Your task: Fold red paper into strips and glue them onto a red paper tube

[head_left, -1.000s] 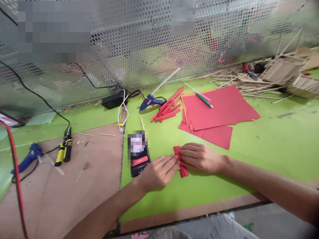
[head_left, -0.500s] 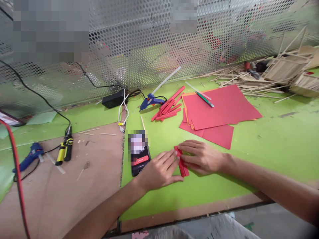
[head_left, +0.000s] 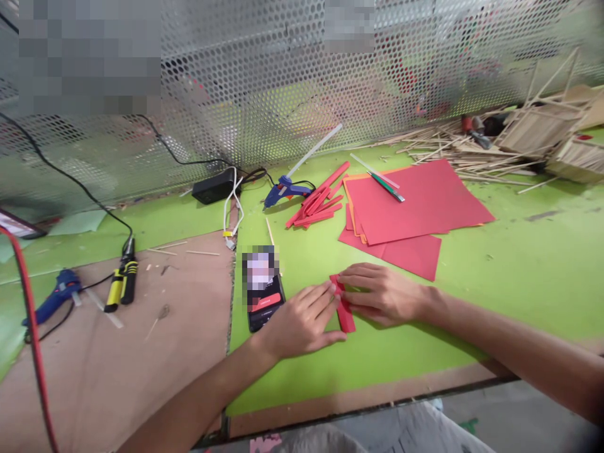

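Observation:
A narrow folded strip of red paper (head_left: 346,316) lies on the green tabletop between my two hands. My left hand (head_left: 302,321) holds it down from the left, with fingertips on the strip's upper part and the thumb stretched beside its lower end. From the right, my right hand (head_left: 380,294) grips the strip's edge with bent fingers; the thumb is mostly hidden. Behind them lies a pile of folded red paper strips (head_left: 318,204). A stack of red paper sheets (head_left: 419,198) sits to the right, with a green craft knife (head_left: 387,187) on top.
A phone (head_left: 264,296) lies beside my left hand. Farther back are a blue glue gun (head_left: 285,189) and a black power adapter (head_left: 214,187). Yellow-black pliers (head_left: 123,283) and another blue glue gun (head_left: 59,296) lie left. Thin wooden sticks (head_left: 453,148) are heaped at back right, before a perforated metal screen (head_left: 283,82).
The red strip's lower part looks narrower, its folded edge pressed over. Both hands keep nearly the same place on it; the whole view has shifted slightly.

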A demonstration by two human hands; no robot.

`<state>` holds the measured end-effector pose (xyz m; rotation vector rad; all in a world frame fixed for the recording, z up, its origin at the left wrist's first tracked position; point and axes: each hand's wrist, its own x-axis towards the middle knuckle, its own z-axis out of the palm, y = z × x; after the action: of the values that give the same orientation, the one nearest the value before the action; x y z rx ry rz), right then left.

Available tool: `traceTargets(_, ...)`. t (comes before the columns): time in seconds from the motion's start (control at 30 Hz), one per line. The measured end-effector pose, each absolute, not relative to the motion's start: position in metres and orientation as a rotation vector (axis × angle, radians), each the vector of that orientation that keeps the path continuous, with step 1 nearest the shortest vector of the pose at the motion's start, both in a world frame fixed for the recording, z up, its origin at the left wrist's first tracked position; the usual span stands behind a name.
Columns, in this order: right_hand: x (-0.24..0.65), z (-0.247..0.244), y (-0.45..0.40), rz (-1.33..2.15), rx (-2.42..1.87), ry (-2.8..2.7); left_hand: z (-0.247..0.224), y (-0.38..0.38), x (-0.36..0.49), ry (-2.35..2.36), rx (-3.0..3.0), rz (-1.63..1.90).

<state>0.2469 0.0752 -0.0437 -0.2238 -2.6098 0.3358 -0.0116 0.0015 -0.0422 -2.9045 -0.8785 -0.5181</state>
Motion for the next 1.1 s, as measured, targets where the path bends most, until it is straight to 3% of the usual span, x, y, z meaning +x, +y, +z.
traceTargets(0.87, 0.2454, -0.0536, 0.0746, 0.307, -0.261, -2.609, -0.0352, 0.0026, -0.0105, -0.837, -2.921, -0.418)
traceTargets(1.1, 0.2465, -0.0529, 0.0750, 0.282, -0.274, -2.609, -0.0371, -0.0005, -0.0098, -0.653, -2.801, -0.632)
